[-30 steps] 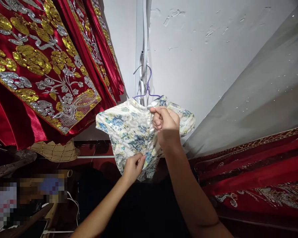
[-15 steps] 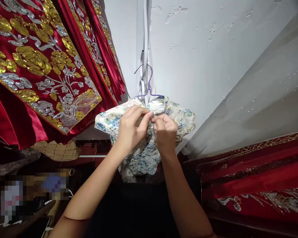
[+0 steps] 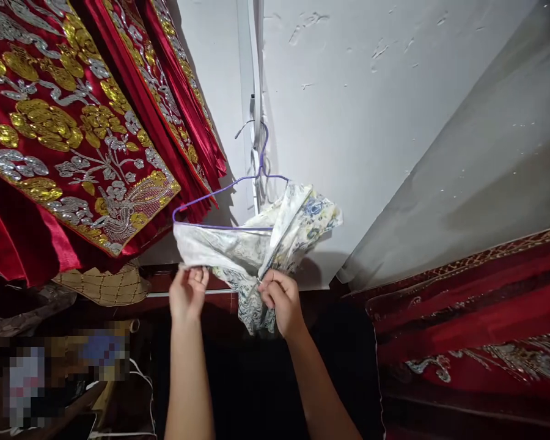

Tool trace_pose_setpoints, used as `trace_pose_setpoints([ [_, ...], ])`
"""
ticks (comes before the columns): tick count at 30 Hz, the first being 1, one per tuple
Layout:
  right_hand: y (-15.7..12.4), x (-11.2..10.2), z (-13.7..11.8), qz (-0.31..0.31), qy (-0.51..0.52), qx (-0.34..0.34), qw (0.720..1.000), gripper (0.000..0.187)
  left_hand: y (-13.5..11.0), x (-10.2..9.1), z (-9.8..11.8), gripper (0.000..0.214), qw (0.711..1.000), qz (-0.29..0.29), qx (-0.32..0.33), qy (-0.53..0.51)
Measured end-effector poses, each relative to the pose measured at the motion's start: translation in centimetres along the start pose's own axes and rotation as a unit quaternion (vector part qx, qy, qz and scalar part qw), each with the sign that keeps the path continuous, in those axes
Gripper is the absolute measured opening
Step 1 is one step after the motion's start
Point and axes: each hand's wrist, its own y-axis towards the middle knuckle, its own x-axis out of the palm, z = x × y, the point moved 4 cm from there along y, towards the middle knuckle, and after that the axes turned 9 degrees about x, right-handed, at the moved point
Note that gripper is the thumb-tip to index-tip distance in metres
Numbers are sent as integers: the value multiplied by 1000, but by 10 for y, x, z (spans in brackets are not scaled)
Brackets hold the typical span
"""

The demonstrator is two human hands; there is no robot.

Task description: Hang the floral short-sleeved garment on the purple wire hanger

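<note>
While the left hand (image 3: 189,294) pinches a hanging edge of cloth between thumb and fingertips, the right hand (image 3: 282,300) has its thumb and curled fingers closed together on another edge, a little lower; both grip the same floral shirt (image 3: 319,215). The shirt spreads between and above the two sets of fingers, its front drawn apart so that the pale inside shows, and its patterned lower part hangs bunched just beside the right fingers. Directly above the left fingers, one end of the purple hanger (image 3: 217,186) is uncovered, its lower bar running across over the opened cloth; the other end goes under the shirt's shoulder, up and to the right of the right fingers. Higher above both hands, the hanger's hook meets a white strap (image 3: 255,67) in front of the white wall (image 3: 357,122). Up and to the left of the left fingers hang red garments (image 3: 80,140) with gold and silver embroidery. Well to the right of the right fingers are a pale grey sheet (image 3: 495,159) and, beneath it, red beaded fabric (image 3: 486,318). A white cable (image 3: 143,374) lies below and left of the left fingers.
</note>
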Motion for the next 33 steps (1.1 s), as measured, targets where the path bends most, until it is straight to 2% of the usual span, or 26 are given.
trace_pose_setpoints([
  [2,-6,-7,7,-73,-81,70,992,17,-21,6,-23,17,999,7,-42,18],
  [3,-9,-11,11,-114,-137,110,978,16,-27,11,-29,14,997,23,-70,8],
  [5,-14,-21,15,-169,-221,174,944,15,-34,27,-27,20,996,29,-88,0],
  [6,-15,-25,15,-173,-238,187,937,16,-36,37,-22,23,995,22,-93,-10],
  [9,-10,-32,14,-106,-227,165,954,30,-47,70,-2,23,993,-54,-106,-26],
  [12,-4,-28,10,-19,-169,110,979,46,-69,98,16,19,981,-169,-94,37],
  [14,-3,-20,7,-11,-97,85,992,55,-83,112,25,19,962,-244,-72,104],
  [17,-8,-5,1,-52,24,81,995,71,-93,121,35,41,929,-315,-44,186],
  [20,-15,4,-3,-94,57,103,989,65,-86,118,42,49,911,-330,-13,248],
  [23,-18,7,-2,-159,-1,131,978,55,-72,104,42,52,894,-319,5,315],
  [25,-18,4,-1,-189,-38,160,968,39,-68,93,37,55,878,-333,8,343],
  [27,-16,-1,-5,-202,-63,165,963,17,-72,83,27,50,855,-393,-28,337],
  [29,-12,-7,-18,-206,-79,118,968,5,-86,71,13,50,808,-477,-95,333],
  [30,-9,-12,-28,-188,-95,72,975,2,-93,64,7,51,777,-510,-117,349],
  [32,-4,-25,-56,-104,-162,-40,980,6,-101,49,-1,49,717,-541,-114,424],
  [33,-1,-31,-71,-43,-202,-99,973,7,-100,41,-1,48,691,-541,-100,468],
])
